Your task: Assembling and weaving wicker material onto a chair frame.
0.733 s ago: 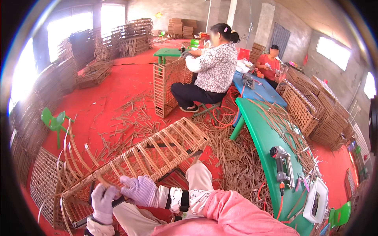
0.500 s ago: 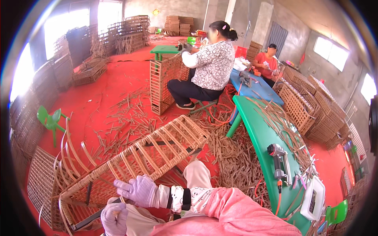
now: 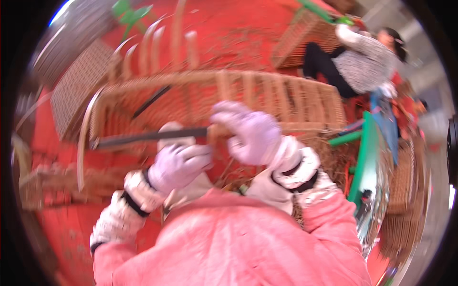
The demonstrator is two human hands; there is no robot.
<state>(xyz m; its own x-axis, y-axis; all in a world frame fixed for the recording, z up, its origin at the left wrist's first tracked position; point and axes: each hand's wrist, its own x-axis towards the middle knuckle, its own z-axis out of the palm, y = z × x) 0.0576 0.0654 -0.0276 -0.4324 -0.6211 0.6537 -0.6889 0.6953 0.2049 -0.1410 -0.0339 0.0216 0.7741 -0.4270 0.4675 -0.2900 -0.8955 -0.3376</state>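
A long brown woven rattan basket frame lies across in front of me, with slats along its right half and loose strips standing up from its far rim. A dark bar runs along its near side, with a tan wrapping at its right end. My left hand, in a pale lilac glove, is just below this bar with its fingers curled together; what they hold is hidden. Beside the wrapped end, my right hand, gloved alike, arches over the near rail. Motion blur smears its fingers.
Another woven panel leans at the left, near a green chair. A seated person works at the far right beside a woven basket. A green table stands at my right; brown scraps litter the red floor.
My view has swung, and the basket frame now lies nearly level across it. Both hands appear further up and to the right, close together at the near rail. Both forearms now show.
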